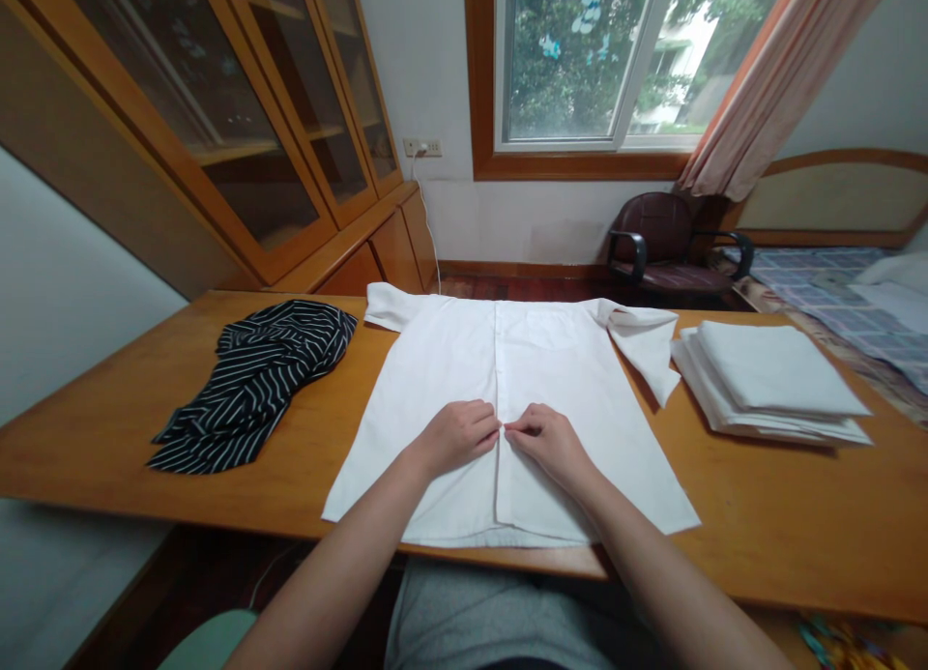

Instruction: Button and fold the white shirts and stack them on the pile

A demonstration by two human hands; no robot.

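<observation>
A white short-sleeved shirt (pixel 435 390) lies spread front side up on the wooden table, its hem towards me and its button placket running down the middle. My left hand (pixel 464 430) rests on the placket's left edge, fingers bent and closed on the fabric. Opposite it, my right hand (pixel 545 440) pinches the placket's other edge between thumb and index finger. The fingertips of both hands nearly meet at the centre line; a button there is too small to make out. Below the hands the two front panels lie slightly apart.
A crumpled black garment with white stripes (pixel 268 380) lies on the table (pixel 94 419) at left. Folded white cloths (pixel 775 375) are stacked at right. Beyond the table stand a glass-door cabinet (pixel 348 216), a dark armchair (pixel 656 240) and a bed (pixel 833 283).
</observation>
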